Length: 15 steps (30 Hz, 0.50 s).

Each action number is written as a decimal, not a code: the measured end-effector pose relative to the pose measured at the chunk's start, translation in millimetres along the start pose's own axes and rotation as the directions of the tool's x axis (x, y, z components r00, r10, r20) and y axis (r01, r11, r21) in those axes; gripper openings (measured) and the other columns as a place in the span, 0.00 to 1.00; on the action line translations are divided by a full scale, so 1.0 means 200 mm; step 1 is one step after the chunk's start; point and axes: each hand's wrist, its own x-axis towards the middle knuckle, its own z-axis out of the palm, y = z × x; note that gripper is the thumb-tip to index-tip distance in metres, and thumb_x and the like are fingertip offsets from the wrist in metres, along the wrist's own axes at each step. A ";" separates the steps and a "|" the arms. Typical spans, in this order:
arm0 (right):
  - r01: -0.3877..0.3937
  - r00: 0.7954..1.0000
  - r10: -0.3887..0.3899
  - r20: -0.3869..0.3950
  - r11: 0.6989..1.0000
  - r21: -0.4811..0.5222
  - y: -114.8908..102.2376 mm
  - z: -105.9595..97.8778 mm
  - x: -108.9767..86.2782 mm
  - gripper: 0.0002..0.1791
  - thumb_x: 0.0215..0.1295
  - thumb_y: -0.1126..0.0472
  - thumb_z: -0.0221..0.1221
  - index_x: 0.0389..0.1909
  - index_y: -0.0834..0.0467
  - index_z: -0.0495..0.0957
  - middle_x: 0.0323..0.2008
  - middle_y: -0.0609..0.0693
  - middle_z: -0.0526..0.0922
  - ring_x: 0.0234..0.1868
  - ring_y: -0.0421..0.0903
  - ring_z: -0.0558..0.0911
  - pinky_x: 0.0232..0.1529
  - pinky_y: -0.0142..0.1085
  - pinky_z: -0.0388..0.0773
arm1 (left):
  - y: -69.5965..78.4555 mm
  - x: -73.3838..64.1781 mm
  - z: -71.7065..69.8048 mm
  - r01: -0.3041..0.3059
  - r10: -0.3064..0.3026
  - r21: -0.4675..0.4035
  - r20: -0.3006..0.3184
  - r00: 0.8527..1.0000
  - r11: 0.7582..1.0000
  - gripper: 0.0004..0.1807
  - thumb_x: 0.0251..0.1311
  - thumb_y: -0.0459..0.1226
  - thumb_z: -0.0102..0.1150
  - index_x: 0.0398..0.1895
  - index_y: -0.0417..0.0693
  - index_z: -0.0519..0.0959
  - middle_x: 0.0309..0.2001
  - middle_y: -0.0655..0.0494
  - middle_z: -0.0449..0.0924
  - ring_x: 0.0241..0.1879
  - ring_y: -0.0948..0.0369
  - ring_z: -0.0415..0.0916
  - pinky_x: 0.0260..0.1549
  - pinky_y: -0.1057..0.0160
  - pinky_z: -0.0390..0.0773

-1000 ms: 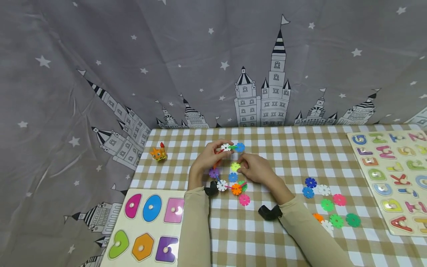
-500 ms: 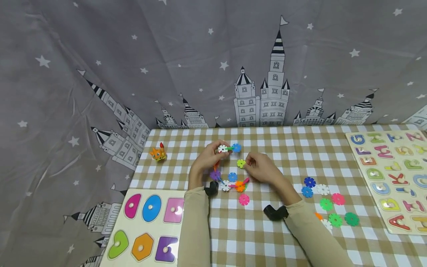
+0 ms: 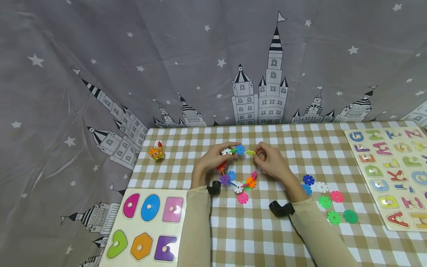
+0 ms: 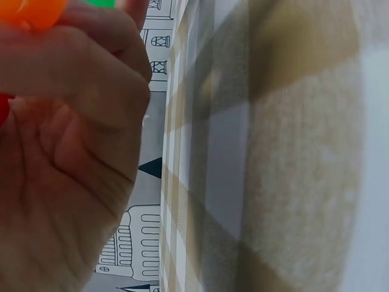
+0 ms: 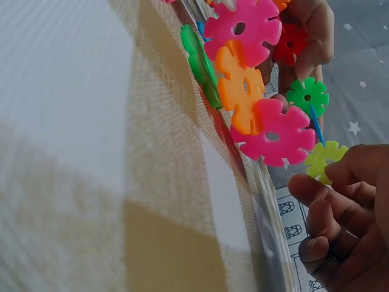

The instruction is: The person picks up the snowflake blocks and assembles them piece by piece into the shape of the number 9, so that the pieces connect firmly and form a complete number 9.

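Observation:
My left hand (image 3: 213, 159) grips a curved chain of joined, notched plastic discs near its white disc (image 3: 226, 151). From there the chain runs through a green disc (image 5: 298, 94) to a blue disc (image 3: 240, 149) at its free end. The other way it bends down past a purple disc (image 3: 225, 180) and a white one to an orange disc (image 3: 251, 182). Between thumb and forefinger, my right hand (image 3: 272, 161) pinches a yellow-green disc (image 5: 319, 159), whose edge is right at the blue disc. The left wrist view shows mostly palm and an orange disc (image 4: 36, 12).
A loose pink disc (image 3: 242, 198) lies below the chain. Several more, including a dark green disc (image 3: 350, 216), are scattered at right. A letter puzzle board (image 3: 373, 185) lies far right, a shape puzzle board (image 3: 146, 198) front left. An orange toy figure (image 3: 155, 152) stands at back left.
My right hand has moved right and up with the yellow-green disc, then brought it edge-on to the blue disc. The chain in my left hand has swung rightward at its lower end.

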 end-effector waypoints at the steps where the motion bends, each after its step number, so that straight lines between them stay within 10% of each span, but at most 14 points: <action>1: -0.002 1.000 0.002 0.000 1.000 0.001 0.00 0.00 0.00 0.03 0.61 0.68 0.61 0.34 0.59 0.77 0.25 0.51 0.80 0.21 0.40 0.72 0.22 0.29 0.69 | 0.00 0.00 0.00 -0.006 0.006 -0.001 0.008 1.000 1.000 0.24 0.65 0.37 0.58 0.65 0.61 0.75 0.57 0.56 0.79 0.33 0.62 0.69 0.34 0.65 0.70; 15: 0.008 1.000 -0.009 -0.027 1.000 -0.011 -0.04 0.01 0.00 0.03 0.63 0.67 0.61 0.34 0.61 0.77 0.24 0.52 0.82 0.22 0.40 0.74 0.23 0.29 0.69 | 0.02 0.01 0.01 -0.027 0.026 0.059 0.018 1.000 0.998 0.24 0.63 0.40 0.62 0.63 0.53 0.77 0.62 0.52 0.77 0.57 0.56 0.73 0.61 0.55 0.70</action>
